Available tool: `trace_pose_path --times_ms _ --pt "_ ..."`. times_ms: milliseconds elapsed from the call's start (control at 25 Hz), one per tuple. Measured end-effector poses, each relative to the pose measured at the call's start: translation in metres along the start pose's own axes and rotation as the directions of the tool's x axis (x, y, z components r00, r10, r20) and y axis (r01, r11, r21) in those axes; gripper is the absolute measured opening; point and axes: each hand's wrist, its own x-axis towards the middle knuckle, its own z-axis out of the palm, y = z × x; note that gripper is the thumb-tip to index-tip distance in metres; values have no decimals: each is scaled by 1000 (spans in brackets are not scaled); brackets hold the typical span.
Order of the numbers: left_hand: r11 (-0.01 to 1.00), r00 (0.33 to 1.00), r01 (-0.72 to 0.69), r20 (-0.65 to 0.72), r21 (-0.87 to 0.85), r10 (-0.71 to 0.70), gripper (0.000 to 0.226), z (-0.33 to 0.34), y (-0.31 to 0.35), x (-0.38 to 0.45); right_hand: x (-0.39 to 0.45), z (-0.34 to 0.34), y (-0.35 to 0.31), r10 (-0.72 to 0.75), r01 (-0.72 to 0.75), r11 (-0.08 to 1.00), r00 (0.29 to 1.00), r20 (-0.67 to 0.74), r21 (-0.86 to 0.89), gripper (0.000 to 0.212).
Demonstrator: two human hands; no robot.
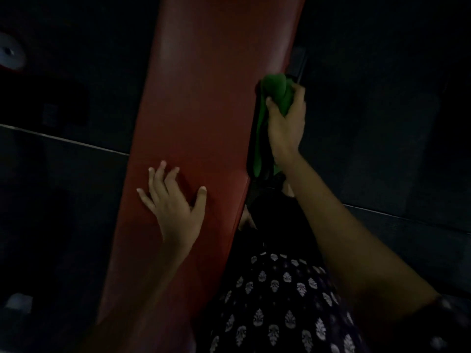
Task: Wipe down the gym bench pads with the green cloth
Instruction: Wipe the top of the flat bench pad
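Observation:
A long dark-red bench pad (204,103) runs from the bottom left up through the middle of the dim view. My left hand (173,202) lies flat on its near part with fingers spread, holding nothing. My right hand (286,123) grips the bunched green cloth (276,89) against the pad's right side edge. A tail of the cloth hangs down along that edge below my wrist.
The floor around the bench is dark, with a pale seam line (63,140) crossing it on the left. A round pale metal part (10,53) shows at the far left. My patterned dark garment (275,301) fills the lower middle, close to the pad's right side.

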Motion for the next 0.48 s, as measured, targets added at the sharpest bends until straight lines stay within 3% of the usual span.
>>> trace_pose_path --times_ms 120,320,480 --pt "968 969 -246 -42 -44 244 51 -2 46 71 44 -3 -18 -45 45 999 999 5 -1 44" --pt "958 963 -270 -10 -97 271 56 13 150 245 12 -13 15 -50 38 997 984 174 69 45" --pt "925 928 -369 93 90 362 60 38 193 315 90 -13 -14 -23 4 990 991 133 139 44"
